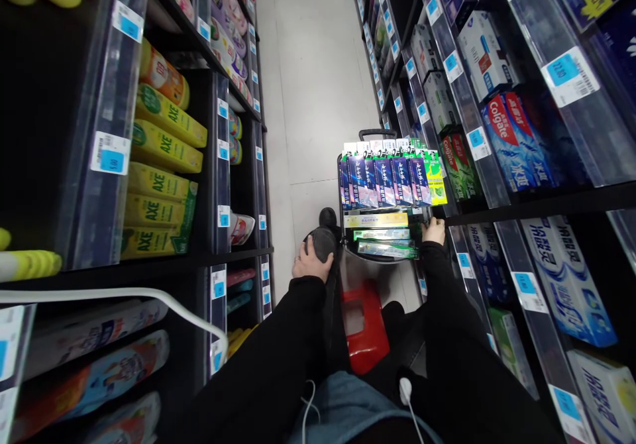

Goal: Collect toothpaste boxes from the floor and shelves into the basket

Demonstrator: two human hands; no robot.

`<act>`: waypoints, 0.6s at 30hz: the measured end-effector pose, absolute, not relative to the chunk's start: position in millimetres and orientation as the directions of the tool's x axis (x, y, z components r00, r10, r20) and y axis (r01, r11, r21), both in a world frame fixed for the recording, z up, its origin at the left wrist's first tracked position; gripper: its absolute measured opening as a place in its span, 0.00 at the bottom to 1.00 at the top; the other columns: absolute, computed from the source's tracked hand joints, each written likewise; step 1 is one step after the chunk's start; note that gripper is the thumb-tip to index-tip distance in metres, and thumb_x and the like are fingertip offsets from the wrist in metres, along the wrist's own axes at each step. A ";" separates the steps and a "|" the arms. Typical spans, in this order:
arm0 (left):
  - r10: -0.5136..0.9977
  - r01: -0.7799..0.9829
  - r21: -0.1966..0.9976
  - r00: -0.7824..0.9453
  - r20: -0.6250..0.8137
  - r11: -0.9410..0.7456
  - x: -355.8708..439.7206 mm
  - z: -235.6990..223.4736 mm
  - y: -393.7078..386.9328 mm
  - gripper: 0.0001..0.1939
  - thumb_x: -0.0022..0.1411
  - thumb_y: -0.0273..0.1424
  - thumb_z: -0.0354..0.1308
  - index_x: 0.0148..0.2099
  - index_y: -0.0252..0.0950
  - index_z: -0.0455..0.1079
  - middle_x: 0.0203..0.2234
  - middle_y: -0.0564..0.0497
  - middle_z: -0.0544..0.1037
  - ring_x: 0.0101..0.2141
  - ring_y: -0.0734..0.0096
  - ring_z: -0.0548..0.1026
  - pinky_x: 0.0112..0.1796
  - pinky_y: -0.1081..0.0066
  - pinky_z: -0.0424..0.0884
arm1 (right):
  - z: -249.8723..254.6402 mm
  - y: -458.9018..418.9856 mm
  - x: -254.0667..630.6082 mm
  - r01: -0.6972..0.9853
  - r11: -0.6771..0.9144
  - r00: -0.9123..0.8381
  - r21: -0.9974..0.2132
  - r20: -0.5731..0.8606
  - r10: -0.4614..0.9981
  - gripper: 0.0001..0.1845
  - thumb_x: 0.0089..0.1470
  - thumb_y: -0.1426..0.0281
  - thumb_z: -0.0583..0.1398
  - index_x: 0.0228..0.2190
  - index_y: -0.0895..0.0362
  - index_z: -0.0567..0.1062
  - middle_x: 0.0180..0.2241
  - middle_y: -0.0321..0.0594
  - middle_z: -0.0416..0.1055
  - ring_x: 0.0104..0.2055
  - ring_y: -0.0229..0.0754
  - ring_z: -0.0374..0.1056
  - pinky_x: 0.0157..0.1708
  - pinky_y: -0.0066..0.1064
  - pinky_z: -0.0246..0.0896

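My left hand [312, 260] lies with its fingers spread over a dark rounded surface [324, 242], which looks like my knee. My right hand [434, 232] is low between the basket and the right-hand shelf, its fingers curled. Whatever those fingers hold, if anything, I cannot make out. Beside it stands a dark basket [380, 260] packed with toothpaste boxes. A row of purple-blue boxes [385, 182] fills its far part, with a green and yellow box [436, 179] at the right end. Nearer me lie a yellow and white box [376, 220] and several green and white boxes [382, 234].
A red plastic stool [365, 331] is below me. Right-hand shelves hold Colgate boxes [517, 140] and other toothpaste; left-hand shelves hold yellow AXE bottles [171, 114]. A white curved bar [163, 295] juts from the left. The pale floor [311, 86] runs ahead between the shelves.
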State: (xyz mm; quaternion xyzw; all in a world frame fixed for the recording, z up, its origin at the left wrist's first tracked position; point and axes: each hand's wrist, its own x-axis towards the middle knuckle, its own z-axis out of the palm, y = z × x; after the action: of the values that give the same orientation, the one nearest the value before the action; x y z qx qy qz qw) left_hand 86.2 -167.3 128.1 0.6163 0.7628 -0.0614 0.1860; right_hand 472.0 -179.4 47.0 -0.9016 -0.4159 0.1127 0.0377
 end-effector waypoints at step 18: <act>0.921 0.964 0.133 -0.170 -0.350 0.229 85.9 126.6 -168.0 0.43 0.57 0.50 0.54 0.69 0.37 0.50 0.60 0.39 0.63 0.46 0.50 0.72 0.45 0.57 0.69 | 57.6 -209.7 454.1 0.538 -0.796 0.814 -0.279 -0.076 0.576 0.27 0.55 0.64 0.52 0.53 0.66 0.61 0.52 0.63 0.60 0.54 0.60 0.60 0.51 0.48 0.57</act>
State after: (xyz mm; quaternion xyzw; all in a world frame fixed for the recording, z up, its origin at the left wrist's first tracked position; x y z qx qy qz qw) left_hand 85.9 -168.0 126.6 0.6181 0.7626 -0.0599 0.1812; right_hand 454.1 -209.7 57.6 -0.9443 -0.2950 0.0785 0.1233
